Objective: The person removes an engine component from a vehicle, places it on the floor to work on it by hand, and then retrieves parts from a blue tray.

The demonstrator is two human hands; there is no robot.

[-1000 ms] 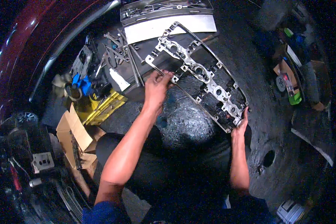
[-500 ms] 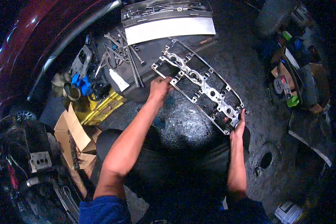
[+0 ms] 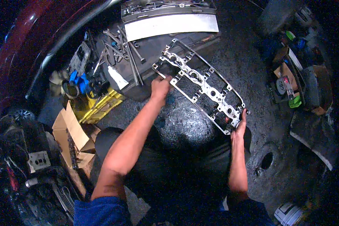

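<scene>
Both my hands hold a camshaft housing (image 3: pixel 202 83), a long silver metal frame with cross bars and a row of round holes down its middle. It slants from the far left down to the near right, above the dark floor. My left hand (image 3: pixel 161 89) is closed on its left long rail, the fingertips partly hidden behind the metal. At the near right end, my right hand (image 3: pixel 239 126) grips the corner from beneath, thumb along the outer side. Left of the housing lie several wrenches (image 3: pixel 118 52) and a white tube (image 3: pixel 117 78) on a dark mat.
An open metal toolbox (image 3: pixel 169 9) stands at the far side, a white sheet (image 3: pixel 171 27) before it. At left are a yellow case (image 3: pixel 101 107), a cardboard box (image 3: pixel 69 130) and a dark red car body (image 3: pixel 30 41). Boxes (image 3: pixel 286 77) sit at right; a white container (image 3: pixel 289 214) at lower right.
The whole view has shifted very slightly. My grip and the housing's slant look the same, with both hands still on it.
</scene>
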